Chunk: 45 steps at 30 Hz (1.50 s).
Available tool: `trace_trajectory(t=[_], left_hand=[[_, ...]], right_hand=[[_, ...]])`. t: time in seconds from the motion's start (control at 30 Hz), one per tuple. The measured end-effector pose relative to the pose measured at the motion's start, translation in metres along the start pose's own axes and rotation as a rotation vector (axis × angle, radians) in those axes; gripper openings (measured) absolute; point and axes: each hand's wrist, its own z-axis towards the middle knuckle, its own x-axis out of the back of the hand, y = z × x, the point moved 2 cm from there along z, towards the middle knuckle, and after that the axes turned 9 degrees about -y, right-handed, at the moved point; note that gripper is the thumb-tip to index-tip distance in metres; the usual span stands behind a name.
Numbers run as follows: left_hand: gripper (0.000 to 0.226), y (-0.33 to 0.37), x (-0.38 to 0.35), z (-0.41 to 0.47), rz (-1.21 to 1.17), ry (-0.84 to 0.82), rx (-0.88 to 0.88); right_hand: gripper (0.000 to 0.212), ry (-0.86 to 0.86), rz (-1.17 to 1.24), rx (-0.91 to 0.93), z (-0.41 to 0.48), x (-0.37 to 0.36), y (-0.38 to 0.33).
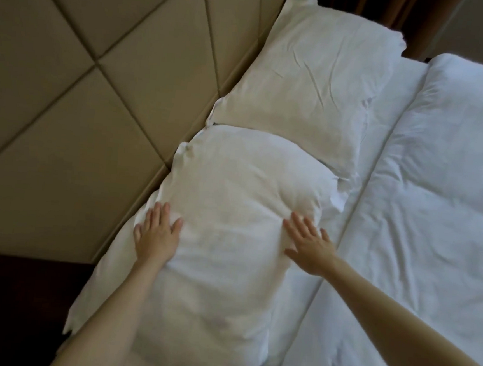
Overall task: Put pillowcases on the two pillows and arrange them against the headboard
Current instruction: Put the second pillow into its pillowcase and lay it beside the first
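Near pillow (225, 225) seated against the padded headboard (76, 86).
Your left hand (157, 231) and right hand (309, 247) lie flat, fingers spread, gripping nothing, pressing it level with the far pillow (307, 83).

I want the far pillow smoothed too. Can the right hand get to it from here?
Probably yes: the right hand lies flat on the near pillow, and nothing stands between it and the far pillow.

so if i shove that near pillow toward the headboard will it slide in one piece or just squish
Probably squish first: the near pillow already dimples under the right hand and left hand, so it looks soft and light. Its loose, wrinkled case may bunch. Already beside the headboard, it likely just compresses.
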Motion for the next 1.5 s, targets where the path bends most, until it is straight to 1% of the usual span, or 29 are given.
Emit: trace_trajectory(t=[0.07,0.13,0.17,0.2,0.23,0.33,0.4,0.43,0.5,0.57,0.63,0.7,0.77,0.87,0.93,1.0,1.03,1.1,1.13,1.17,1.2,1.23,1.27,1.3,1.33,1.4,1.43,1.47,1.5], left_hand=[[0.059,0.000,0.005,-0.018,-0.009,0.007,-0.006],[0.059,0.000,0.004,-0.041,-0.051,0.061,-0.081],[0.060,-0.003,-0.001,-0.054,-0.070,0.077,-0.109],[0.062,-0.009,-0.009,-0.069,-0.082,0.072,-0.113],[0.065,-0.017,-0.022,-0.084,-0.083,0.043,-0.098],[0.074,-0.048,-0.067,-0.130,-0.002,-0.107,-0.040],[0.078,-0.069,-0.086,-0.153,0.054,-0.156,-0.029],[0.079,-0.075,-0.087,-0.159,0.076,-0.145,-0.040],[0.074,-0.082,-0.077,-0.163,0.070,-0.061,-0.074],[0.053,-0.078,-0.059,-0.155,0.012,0.069,-0.098],[0.034,-0.064,-0.035,-0.138,-0.080,0.170,-0.079],[0.033,-0.045,-0.008,-0.112,-0.163,0.230,-0.083],[0.043,-0.023,0.017,-0.080,-0.227,0.225,-0.087],[0.064,0.010,0.048,-0.018,-0.246,0.193,-0.147],[0.075,0.030,0.067,0.020,-0.245,0.166,-0.198],[0.091,0.042,0.074,0.050,-0.274,0.109,-0.175],[0.103,0.048,0.070,0.064,-0.325,0.038,-0.124],[0.122,0.055,0.056,0.069,-0.469,-0.110,0.000],[0.123,0.060,0.049,0.068,-0.460,-0.129,0.030],[0.116,0.065,0.048,0.067,-0.386,-0.116,0.033],[0.099,0.070,0.054,0.065,-0.290,-0.080,0.009],[0.075,0.074,0.066,0.063,-0.219,-0.028,-0.042],[0.048,0.077,0.080,0.059,-0.213,0.024,-0.103],[0.029,0.076,0.092,0.053,-0.253,0.077,-0.159],[0.020,0.073,0.102,0.046,-0.317,0.132,-0.211],[0.023,0.062,0.116,0.023,-0.431,0.317,-0.292],[0.025,0.057,0.121,0.010,-0.459,0.426,-0.333],[0.027,0.052,0.123,0.002,-0.476,0.510,-0.355],[0.029,0.050,0.123,-0.003,-0.501,0.549,-0.357]], right_hand=[[0.073,0.053,0.056,-0.028,-0.011,0.006,-0.009],[0.068,0.171,0.174,-0.021,-0.024,0.008,-0.030],[0.067,0.193,0.241,0.006,-0.031,0.005,-0.043],[0.068,0.172,0.287,0.052,-0.039,-0.004,-0.058],[0.068,0.115,0.294,0.106,-0.047,-0.017,-0.074],[0.078,-0.122,0.191,0.198,-0.076,-0.071,-0.115],[0.081,-0.167,0.170,0.219,-0.090,-0.094,-0.124],[0.078,-0.148,0.177,0.232,-0.093,-0.097,-0.122],[0.065,-0.066,0.223,0.267,-0.096,-0.088,-0.115],[0.046,0.066,0.333,0.273,-0.091,-0.067,-0.105],[0.033,0.195,0.444,0.212,-0.082,-0.041,-0.095],[0.033,0.308,0.535,0.111,-0.065,-0.015,-0.084],[0.046,0.410,0.688,-0.025,-0.040,0.014,-0.068],[0.071,0.541,1.036,-0.291,0.010,0.064,-0.030],[0.089,0.520,1.253,-0.436,0.040,0.087,-0.002],[0.103,0.420,1.402,-0.458,0.059,0.086,0.013],[0.105,0.368,1.441,-0.447,0.066,0.078,0.017],[0.097,0.299,1.478,-0.406,0.069,0.060,0.015],[0.090,0.316,1.492,-0.399,0.068,0.057,0.016],[0.082,0.363,1.507,-0.392,0.065,0.061,0.019],[0.074,0.414,1.522,-0.378,0.060,0.070,0.021],[0.066,0.459,1.540,-0.347,0.052,0.082,0.019],[0.059,0.497,1.582,-0.284,0.041,0.095,0.015],[0.055,0.524,1.643,-0.180,0.031,0.106,0.007],[0.053,0.545,1.713,-0.052,0.018,0.117,-0.001],[0.054,0.590,1.807,0.166,-0.008,0.131,-0.010],[0.054,0.623,1.817,0.231,-0.020,0.133,-0.010],[0.053,0.666,1.814,0.257,-0.027,0.133,-0.008],[0.052,0.703,1.811,0.233,-0.030,0.130,-0.004]])
